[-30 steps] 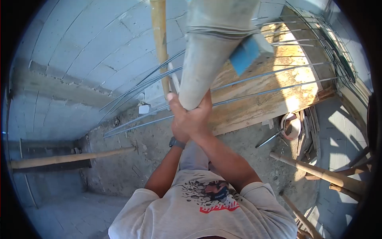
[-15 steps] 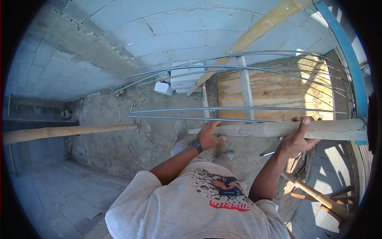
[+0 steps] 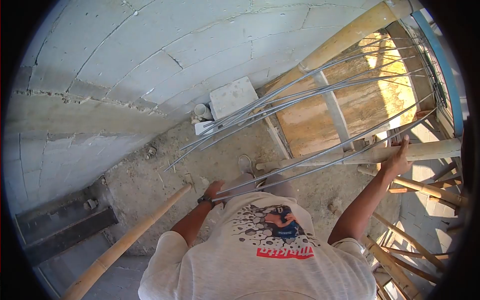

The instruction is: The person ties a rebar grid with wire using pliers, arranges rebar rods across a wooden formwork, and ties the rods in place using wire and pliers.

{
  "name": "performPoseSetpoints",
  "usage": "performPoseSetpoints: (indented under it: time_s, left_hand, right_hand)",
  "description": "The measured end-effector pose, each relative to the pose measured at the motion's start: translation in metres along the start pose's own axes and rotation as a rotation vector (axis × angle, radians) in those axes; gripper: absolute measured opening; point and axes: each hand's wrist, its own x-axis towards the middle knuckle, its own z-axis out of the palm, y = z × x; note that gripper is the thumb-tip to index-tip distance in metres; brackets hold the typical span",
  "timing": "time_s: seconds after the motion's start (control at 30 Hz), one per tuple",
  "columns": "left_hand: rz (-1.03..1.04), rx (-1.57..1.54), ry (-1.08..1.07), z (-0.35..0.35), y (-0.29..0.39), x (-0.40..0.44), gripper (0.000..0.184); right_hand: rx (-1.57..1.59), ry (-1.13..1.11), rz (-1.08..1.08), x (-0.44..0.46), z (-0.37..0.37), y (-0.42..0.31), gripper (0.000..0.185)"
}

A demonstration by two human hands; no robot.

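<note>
My right hand (image 3: 398, 161) is on the thick pale bamboo pole (image 3: 432, 150) at the right, with a finger or thumb showing over its top. The pole slopes slightly down to the left, its thinner end above my legs. My left hand (image 3: 214, 191), a dark watch at its wrist, is low at centre-left beside the near ends of two long steel bars (image 3: 300, 162). Its fingers are blurred and partly hidden, so its grip is unclear. These two bars cross over the pole.
More steel bars (image 3: 280, 102) fan out over a plywood sheet (image 3: 312, 125). A yellow bamboo pole (image 3: 345, 36) leans at the block wall (image 3: 200, 55). White blocks (image 3: 234, 98) lie near its base. Another bamboo pole (image 3: 132, 240) juts in from lower left; several more stand at right.
The bamboo pole, first upright in both hands, now lies across the view. My left hand has left it and moved left and down to the bar ends. My right hand stays on the pole.
</note>
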Motion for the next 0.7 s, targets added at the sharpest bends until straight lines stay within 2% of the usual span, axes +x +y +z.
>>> performPoseSetpoints:
  time_s: [0.07,0.17,0.23,0.3,0.33,0.37,0.4,0.43,0.5,0.57,0.63,0.7]
  left_hand:
    - [0.014,-0.005,0.114,-0.013,-0.024,0.000,0.047]
    - [-0.217,-0.317,0.099,-0.051,-0.042,-0.001,0.048]
    - [-0.236,-0.379,0.104,-0.077,-0.077,-0.002,0.047]
    - [-0.209,-0.320,0.130,-0.098,-0.133,-0.006,0.038]
    - [-0.230,-0.276,0.004,-0.138,-0.110,-0.019,0.028]
    - [-0.203,-0.179,-0.002,-0.139,-0.162,-0.015,0.017]
    - [-0.388,-0.292,-0.161,-0.186,-0.102,-0.032,0.015]
    - [-0.364,-0.489,-0.258,-0.203,-0.098,-0.038,0.019]
    - [-0.284,-0.649,-0.440,-0.242,-0.035,-0.043,0.027]
    - [-0.096,-0.528,-0.394,-0.267,0.110,-0.040,0.036]
    - [0.073,-0.460,-0.360,-0.260,0.206,-0.014,0.049]
    - [0.316,-0.540,-0.371,-0.228,0.283,0.033,0.054]
  right_hand:
    - [0.060,-0.026,-0.011,0.000,0.002,0.001,0.040]
    - [0.095,-0.031,0.020,-0.005,0.000,-0.004,0.039]
    - [0.115,-0.049,0.024,-0.010,-0.001,-0.007,0.039]
    - [0.103,-0.080,0.002,-0.009,-0.005,-0.005,0.038]
    - [0.090,-0.104,-0.012,-0.010,-0.005,-0.007,0.038]
    - [0.071,-0.112,0.007,-0.009,-0.006,-0.007,0.038]
    - [0.103,-0.093,0.020,-0.011,-0.004,-0.009,0.036]
    - [0.107,-0.111,0.017,-0.013,-0.005,-0.010,0.035]
    - [0.097,-0.129,0.017,-0.010,-0.007,-0.011,0.035]
    - [0.113,-0.133,0.018,-0.011,-0.008,-0.011,0.036]
    - [0.170,-0.173,0.014,-0.009,-0.009,-0.008,0.036]
    - [0.242,-0.244,0.032,-0.005,-0.015,-0.004,0.034]
